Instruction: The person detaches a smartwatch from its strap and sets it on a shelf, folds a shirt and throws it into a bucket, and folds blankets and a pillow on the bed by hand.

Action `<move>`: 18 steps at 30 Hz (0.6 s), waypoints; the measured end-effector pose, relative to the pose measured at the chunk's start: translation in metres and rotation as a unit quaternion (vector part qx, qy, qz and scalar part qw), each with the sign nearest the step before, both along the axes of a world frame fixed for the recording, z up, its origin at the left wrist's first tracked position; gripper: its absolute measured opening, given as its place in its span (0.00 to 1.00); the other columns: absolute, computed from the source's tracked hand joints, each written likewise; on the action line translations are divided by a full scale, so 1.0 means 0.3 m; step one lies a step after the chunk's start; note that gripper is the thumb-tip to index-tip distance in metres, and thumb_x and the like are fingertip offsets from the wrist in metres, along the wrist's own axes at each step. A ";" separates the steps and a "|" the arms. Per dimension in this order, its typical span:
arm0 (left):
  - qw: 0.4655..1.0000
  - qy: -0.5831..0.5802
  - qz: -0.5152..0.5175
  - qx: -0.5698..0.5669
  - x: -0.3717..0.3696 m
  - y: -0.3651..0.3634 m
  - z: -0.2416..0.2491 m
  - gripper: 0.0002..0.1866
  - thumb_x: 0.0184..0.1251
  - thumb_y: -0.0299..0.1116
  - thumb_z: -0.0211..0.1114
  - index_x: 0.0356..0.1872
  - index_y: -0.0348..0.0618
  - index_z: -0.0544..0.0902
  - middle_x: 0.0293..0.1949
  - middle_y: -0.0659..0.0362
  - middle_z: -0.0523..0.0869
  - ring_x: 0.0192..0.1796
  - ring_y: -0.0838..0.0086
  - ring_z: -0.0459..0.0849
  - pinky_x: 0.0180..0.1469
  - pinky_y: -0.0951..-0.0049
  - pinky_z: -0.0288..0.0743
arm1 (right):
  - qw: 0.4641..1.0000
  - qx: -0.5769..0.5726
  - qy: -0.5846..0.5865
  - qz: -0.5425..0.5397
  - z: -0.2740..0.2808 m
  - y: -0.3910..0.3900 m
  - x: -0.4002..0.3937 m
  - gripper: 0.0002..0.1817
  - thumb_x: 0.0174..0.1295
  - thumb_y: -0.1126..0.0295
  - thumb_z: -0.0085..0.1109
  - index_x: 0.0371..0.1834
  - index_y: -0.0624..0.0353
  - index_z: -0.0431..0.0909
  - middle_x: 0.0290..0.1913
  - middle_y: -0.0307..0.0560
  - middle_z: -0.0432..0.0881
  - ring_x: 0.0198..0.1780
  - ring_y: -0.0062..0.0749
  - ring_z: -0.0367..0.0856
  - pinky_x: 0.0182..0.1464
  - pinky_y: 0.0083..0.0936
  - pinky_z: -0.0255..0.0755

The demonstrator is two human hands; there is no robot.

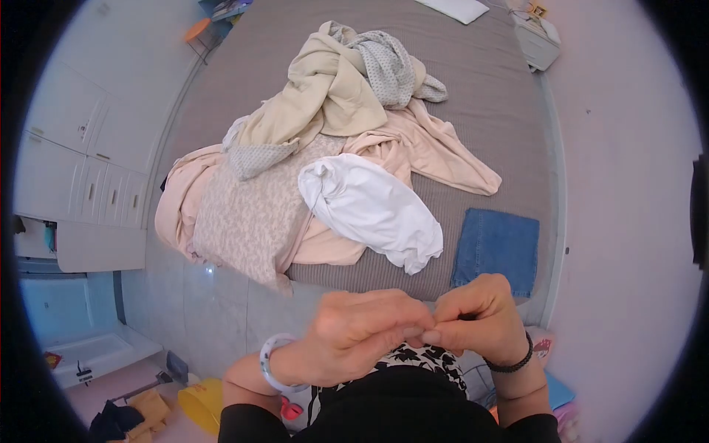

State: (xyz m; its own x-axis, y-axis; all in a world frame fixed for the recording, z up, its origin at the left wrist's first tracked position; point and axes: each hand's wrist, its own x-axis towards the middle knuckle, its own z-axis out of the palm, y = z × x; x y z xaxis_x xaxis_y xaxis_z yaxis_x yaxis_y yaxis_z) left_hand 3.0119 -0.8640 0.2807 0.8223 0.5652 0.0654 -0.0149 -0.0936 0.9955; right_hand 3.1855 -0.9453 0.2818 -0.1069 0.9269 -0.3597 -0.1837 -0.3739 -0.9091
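Observation:
My left hand [362, 332], with a pale bangle at its wrist, is raised in front of my body with its fingers pressed together. My right hand [484, 317], wearing a dark beaded bracelet, pinches thumb to forefinger and meets the left fingertips. Whatever lies between the fingers is hidden or too small to name. Beyond them on the bed [236, 44] is a folded piece of blue denim [496, 251]. A crumpled white cloth [373, 207] lies left of the denim, over a pink garment [450, 151] and beside a patterned beige cloth [247, 214].
A cream and grey-dotted cloth [325, 88] is heaped farther back on the bed. White cabinets [81, 170] line the left wall. A yellow bucket-like object [203, 404] stands at lower left. A small white bedside cabinet [537, 43] is at the far right.

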 end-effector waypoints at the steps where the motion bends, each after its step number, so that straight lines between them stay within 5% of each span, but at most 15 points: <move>1: 1.000 0.003 0.009 -0.005 0.002 -0.008 -0.002 0.03 0.56 0.22 0.60 0.30 0.34 0.79 0.26 0.53 0.81 0.27 0.70 0.80 0.28 0.76 0.71 | 1.000 -0.002 0.009 0.001 -0.005 -0.002 0.003 0.07 0.50 0.72 0.66 0.20 0.63 0.80 0.14 0.30 0.73 0.18 0.07 0.65 0.18 0.09 0.55; 11: 0.996 -0.002 0.037 -0.085 0.003 -0.049 -0.029 0.04 0.55 0.24 0.62 0.31 0.34 0.80 0.26 0.54 0.80 0.27 0.71 0.79 0.28 0.77 0.70 | 0.989 -0.079 0.124 0.018 -0.036 -0.002 0.014 0.10 0.51 0.71 0.64 0.18 0.63 0.78 0.13 0.34 0.72 0.14 0.10 0.65 0.14 0.10 0.53; 13: 0.998 -0.040 0.049 0.026 0.003 -0.052 -0.031 0.05 0.54 0.24 0.63 0.32 0.34 0.81 0.27 0.53 0.81 0.27 0.71 0.80 0.28 0.77 0.71 | 0.985 -0.085 0.143 0.041 -0.048 0.000 0.021 0.11 0.52 0.70 0.64 0.17 0.64 0.78 0.13 0.35 0.72 0.14 0.11 0.65 0.14 0.10 0.53; 18: 0.996 -0.032 0.053 0.067 -0.012 -0.070 -0.023 0.07 0.53 0.25 0.64 0.33 0.36 0.81 0.29 0.53 0.81 0.28 0.68 0.81 0.28 0.75 0.72 | 0.963 -0.127 0.221 0.089 -0.070 -0.013 0.020 0.13 0.52 0.69 0.63 0.18 0.66 0.76 0.12 0.37 0.69 0.12 0.14 0.63 0.13 0.13 0.54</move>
State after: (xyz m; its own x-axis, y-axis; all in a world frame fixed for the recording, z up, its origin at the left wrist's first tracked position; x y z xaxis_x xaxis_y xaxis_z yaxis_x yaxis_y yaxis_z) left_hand 3.0083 -0.8851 0.2738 0.7501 0.6315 0.1962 -0.0599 -0.2306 0.9712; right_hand 3.1916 -0.9492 0.2608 -0.4495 0.7683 -0.4557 -0.4441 -0.6348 -0.6323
